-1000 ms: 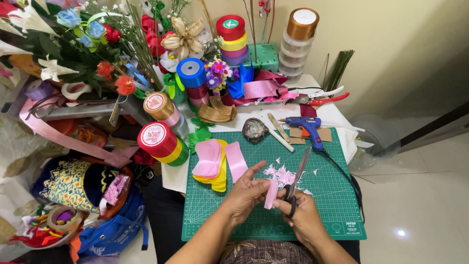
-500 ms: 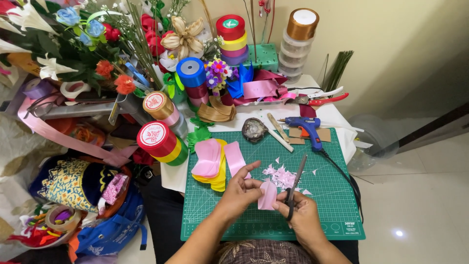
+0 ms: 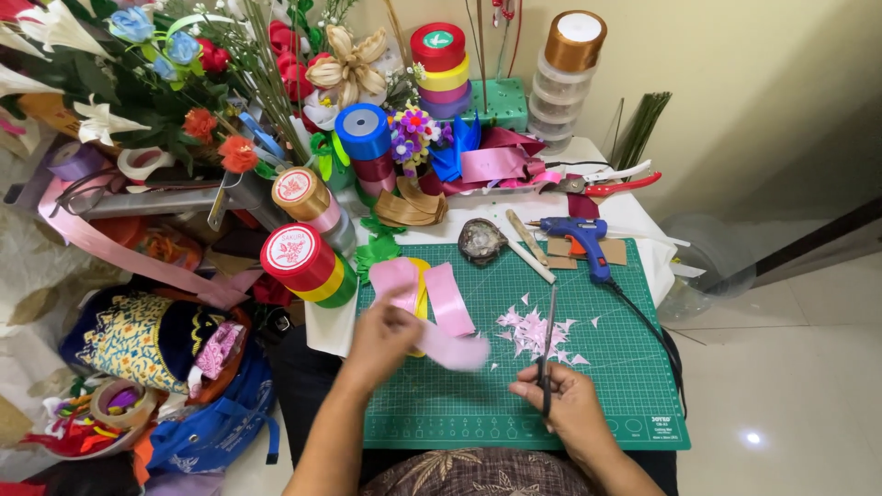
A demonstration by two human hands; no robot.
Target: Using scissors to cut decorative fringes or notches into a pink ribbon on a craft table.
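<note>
Left hand (image 3: 386,332) pinches a pink ribbon strip (image 3: 450,349) over the green mat (image 3: 625,386); right hand (image 3: 568,409) grips scissors (image 3: 548,354), blades shut. Strip looks light, floppy, prob. slick; best pinched near one end.

Over a green cutting mat (image 3: 625,404), the left hand (image 3: 386,332) pinches a blurred pink ribbon piece (image 3: 455,351), lifted just beside a small stack of pink and yellow ribbon strips (image 3: 439,292). The right hand (image 3: 570,404) grips scissors (image 3: 548,344), blades closed and pointing away (toward a scatter of pink snippets (image 3: 531,329)). A blue glue gun (image 3: 581,235) lies at the mat's far edge, near ribbon spools (image 3: 303,262).
</note>
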